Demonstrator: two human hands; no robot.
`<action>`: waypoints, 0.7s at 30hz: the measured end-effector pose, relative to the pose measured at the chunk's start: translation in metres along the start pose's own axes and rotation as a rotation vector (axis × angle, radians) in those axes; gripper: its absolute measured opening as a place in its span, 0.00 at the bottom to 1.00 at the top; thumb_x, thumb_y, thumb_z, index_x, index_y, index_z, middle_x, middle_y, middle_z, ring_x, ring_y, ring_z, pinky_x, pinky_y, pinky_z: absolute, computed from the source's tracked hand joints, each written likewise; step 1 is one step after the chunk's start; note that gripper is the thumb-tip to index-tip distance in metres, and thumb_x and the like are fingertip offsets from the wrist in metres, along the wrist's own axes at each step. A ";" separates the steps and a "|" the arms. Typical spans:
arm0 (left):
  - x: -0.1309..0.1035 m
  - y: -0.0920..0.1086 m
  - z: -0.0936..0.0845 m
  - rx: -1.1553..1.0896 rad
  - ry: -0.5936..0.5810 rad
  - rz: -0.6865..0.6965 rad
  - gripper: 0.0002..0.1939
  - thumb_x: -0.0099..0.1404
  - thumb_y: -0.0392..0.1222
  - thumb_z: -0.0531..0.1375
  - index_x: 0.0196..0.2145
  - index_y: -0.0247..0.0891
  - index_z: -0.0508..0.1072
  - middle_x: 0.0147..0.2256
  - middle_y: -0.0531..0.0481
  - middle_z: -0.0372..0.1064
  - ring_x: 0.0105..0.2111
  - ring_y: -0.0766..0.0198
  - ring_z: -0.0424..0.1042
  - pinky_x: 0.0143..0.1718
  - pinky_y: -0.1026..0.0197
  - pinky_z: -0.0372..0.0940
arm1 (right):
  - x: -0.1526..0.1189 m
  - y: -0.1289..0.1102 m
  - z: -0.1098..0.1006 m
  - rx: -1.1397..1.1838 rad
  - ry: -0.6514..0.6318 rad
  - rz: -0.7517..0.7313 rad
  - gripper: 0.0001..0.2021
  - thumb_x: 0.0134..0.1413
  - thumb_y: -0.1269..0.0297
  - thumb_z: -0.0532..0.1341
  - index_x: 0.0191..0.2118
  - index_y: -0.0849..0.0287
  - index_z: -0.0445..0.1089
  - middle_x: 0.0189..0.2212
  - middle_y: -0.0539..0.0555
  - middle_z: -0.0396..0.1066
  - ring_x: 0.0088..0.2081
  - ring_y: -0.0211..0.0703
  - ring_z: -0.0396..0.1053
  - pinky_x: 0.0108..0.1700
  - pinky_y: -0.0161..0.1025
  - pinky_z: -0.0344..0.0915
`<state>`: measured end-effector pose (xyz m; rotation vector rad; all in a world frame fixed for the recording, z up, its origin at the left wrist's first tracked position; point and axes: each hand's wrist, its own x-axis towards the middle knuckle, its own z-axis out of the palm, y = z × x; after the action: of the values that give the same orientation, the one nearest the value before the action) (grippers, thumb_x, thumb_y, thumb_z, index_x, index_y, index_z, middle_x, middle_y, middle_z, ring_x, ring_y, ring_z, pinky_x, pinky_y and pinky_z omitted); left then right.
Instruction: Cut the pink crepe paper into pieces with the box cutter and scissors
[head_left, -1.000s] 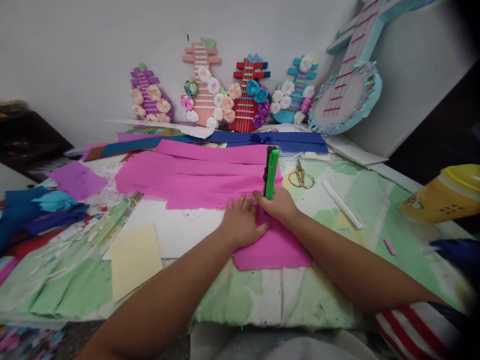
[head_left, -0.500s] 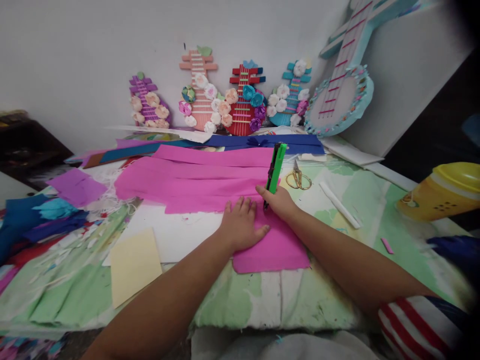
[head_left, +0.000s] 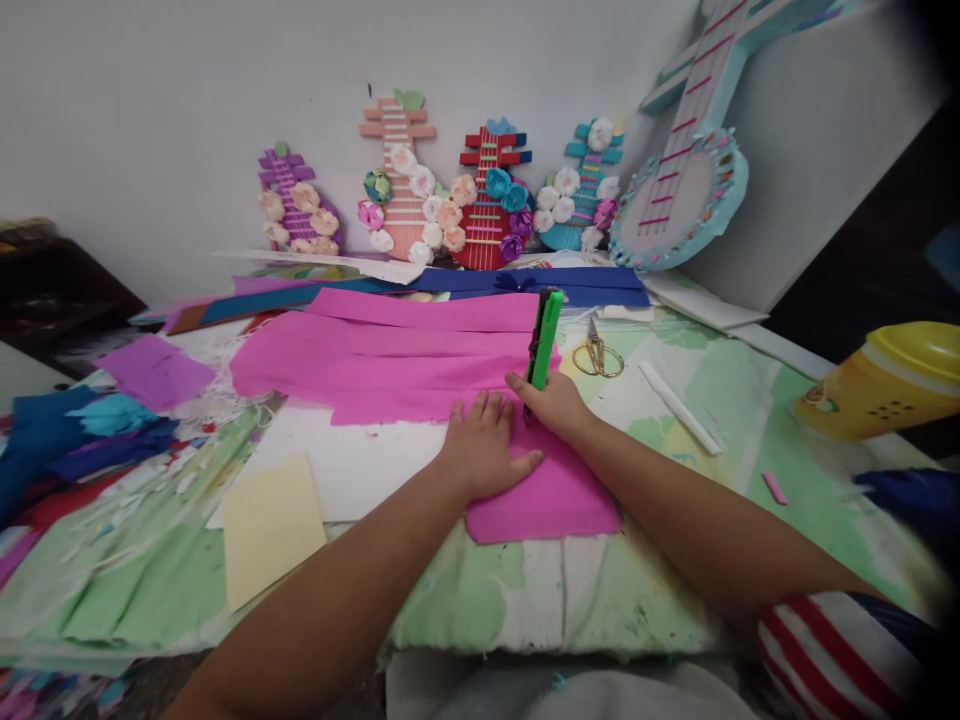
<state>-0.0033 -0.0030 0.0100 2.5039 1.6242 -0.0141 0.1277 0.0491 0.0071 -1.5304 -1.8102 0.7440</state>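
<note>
My left hand [head_left: 487, 450] lies flat with fingers spread, pressing on the pink sheet [head_left: 544, 505] near the table's front edge. Beside it, my right hand [head_left: 553, 400] is wrapped round a green and black cutter [head_left: 543, 345], which stands upright with its lower end at the pink sheet. More pink strips [head_left: 375, 365] stretch to the left and back, over a white board [head_left: 292, 455]. A pale yellow square [head_left: 274, 530] lies left of my left forearm. Gold-handled scissors [head_left: 597, 357] rest on the cloth behind my right hand.
A yellow lidded cup [head_left: 885, 380] is at the right, with a white stick [head_left: 679, 408] nearer the middle. Blue strips [head_left: 555, 287] and several flower-decorated paper instruments, one a red one [head_left: 487, 230], line the wall. Coloured scraps [head_left: 90, 430] cover the left side.
My right hand and the green cutter have shifted slightly to the left. My left hand stays on the pink sheet almost unmoved.
</note>
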 end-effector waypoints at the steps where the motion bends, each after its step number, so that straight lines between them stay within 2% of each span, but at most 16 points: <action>1: 0.000 0.000 0.000 -0.004 0.002 0.002 0.42 0.56 0.66 0.38 0.59 0.35 0.38 0.60 0.41 0.35 0.59 0.49 0.34 0.54 0.42 0.34 | 0.000 0.000 0.000 -0.001 -0.004 -0.002 0.25 0.41 0.39 0.49 0.17 0.59 0.58 0.14 0.50 0.62 0.20 0.38 0.61 0.24 0.35 0.54; 4: 0.001 -0.001 0.001 -0.001 0.002 0.001 0.42 0.56 0.66 0.37 0.59 0.34 0.40 0.60 0.40 0.35 0.59 0.49 0.34 0.54 0.43 0.33 | -0.001 0.001 0.000 0.028 -0.019 -0.008 0.26 0.42 0.39 0.48 0.17 0.59 0.58 0.14 0.50 0.62 0.20 0.38 0.62 0.24 0.34 0.55; 9: 0.002 -0.001 0.002 0.002 -0.001 -0.006 0.42 0.55 0.66 0.37 0.58 0.32 0.43 0.60 0.39 0.36 0.59 0.49 0.34 0.54 0.43 0.33 | -0.001 0.000 -0.001 0.022 0.045 0.003 0.25 0.42 0.38 0.48 0.16 0.59 0.56 0.13 0.49 0.61 0.20 0.37 0.61 0.23 0.33 0.53; 13: 0.001 -0.001 0.001 -0.013 0.000 -0.004 0.41 0.56 0.65 0.38 0.59 0.34 0.40 0.60 0.40 0.36 0.59 0.48 0.34 0.54 0.43 0.32 | -0.002 -0.002 -0.001 0.025 -0.001 0.014 0.25 0.43 0.40 0.48 0.16 0.59 0.59 0.13 0.50 0.62 0.19 0.38 0.61 0.23 0.34 0.54; 16: 0.001 -0.001 0.001 -0.025 0.015 0.005 0.41 0.56 0.65 0.39 0.59 0.36 0.37 0.60 0.41 0.35 0.58 0.48 0.34 0.54 0.42 0.32 | -0.003 -0.001 0.000 0.002 -0.022 -0.019 0.25 0.44 0.40 0.48 0.17 0.59 0.61 0.13 0.51 0.63 0.20 0.38 0.62 0.24 0.34 0.55; 21: 0.001 -0.001 0.002 -0.029 0.020 0.028 0.40 0.56 0.65 0.41 0.59 0.38 0.39 0.60 0.42 0.35 0.58 0.48 0.35 0.54 0.42 0.32 | -0.005 -0.001 0.001 -0.140 0.001 -0.106 0.23 0.42 0.42 0.51 0.17 0.59 0.61 0.15 0.51 0.64 0.20 0.38 0.61 0.23 0.34 0.52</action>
<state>-0.0040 -0.0021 0.0081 2.5124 1.5851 0.0370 0.1268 0.0443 0.0062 -1.5085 -1.9616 0.5763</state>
